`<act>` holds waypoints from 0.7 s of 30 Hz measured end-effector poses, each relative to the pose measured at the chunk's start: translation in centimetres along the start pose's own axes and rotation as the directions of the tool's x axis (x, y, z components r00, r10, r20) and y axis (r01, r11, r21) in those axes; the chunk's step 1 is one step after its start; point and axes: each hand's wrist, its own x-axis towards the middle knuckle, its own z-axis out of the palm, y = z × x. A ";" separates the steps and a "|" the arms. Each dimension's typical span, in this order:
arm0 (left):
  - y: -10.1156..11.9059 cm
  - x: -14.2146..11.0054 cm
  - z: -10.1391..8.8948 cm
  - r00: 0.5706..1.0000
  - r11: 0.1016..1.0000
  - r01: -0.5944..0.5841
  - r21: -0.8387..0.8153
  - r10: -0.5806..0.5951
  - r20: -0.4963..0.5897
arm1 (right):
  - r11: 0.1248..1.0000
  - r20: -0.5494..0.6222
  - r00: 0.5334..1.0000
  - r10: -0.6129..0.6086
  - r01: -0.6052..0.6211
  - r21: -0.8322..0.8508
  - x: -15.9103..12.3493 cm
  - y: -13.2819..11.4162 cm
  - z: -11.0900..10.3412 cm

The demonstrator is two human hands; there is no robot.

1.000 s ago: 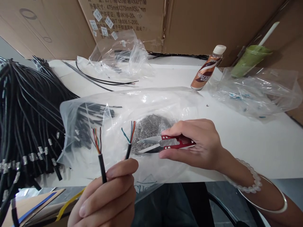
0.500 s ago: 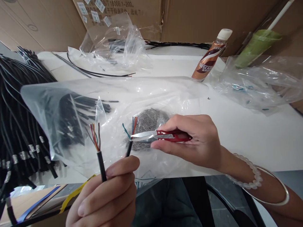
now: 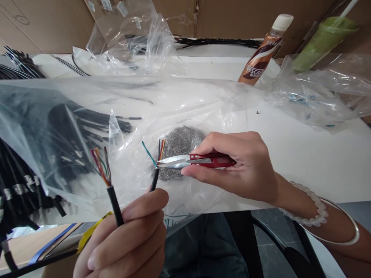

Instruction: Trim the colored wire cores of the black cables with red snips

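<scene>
Bottle [image 3: 262, 52] label reads NESCAFE; right hand [image 3: 237, 166] holds snips [image 3: 197, 160]

Both hands raised, fingers closed in grips.
Left hand [image 3: 127, 239] low and near, fingers [image 3: 145, 204] curled in a loose fist, thumb uppermost. Right hand [image 3: 240, 170] reached in from the right, thumb and fingers pinched, bracelets at wrist.

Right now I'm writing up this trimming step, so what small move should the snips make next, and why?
Probably squeeze the red snips shut. The right hand has their open blade tips at the coloured wires fanned from the right cable end, just above its black jacket, while the left hand holds both cable ends upright. The teal wire bends aside, perhaps outside the blades.
</scene>
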 end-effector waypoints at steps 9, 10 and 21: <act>-0.4 1.4 1.7 0.999 0.999 -0.025 -0.033 0.024 -0.045 | 1.000 0.035 0.999 0.019 -0.019 -0.024 0.1 -0.1 -0.3; -0.6 1.7 1.9 0.993 0.992 -0.076 0.099 0.085 -0.087 | 1.000 0.042 0.999 0.022 -0.021 -0.021 0.2 -0.1 -0.4; -0.7 1.1 1.5 0.970 0.952 -0.106 0.287 0.162 -0.179 | 1.000 0.040 0.999 -0.002 0.003 -0.019 0.3 0.1 -0.6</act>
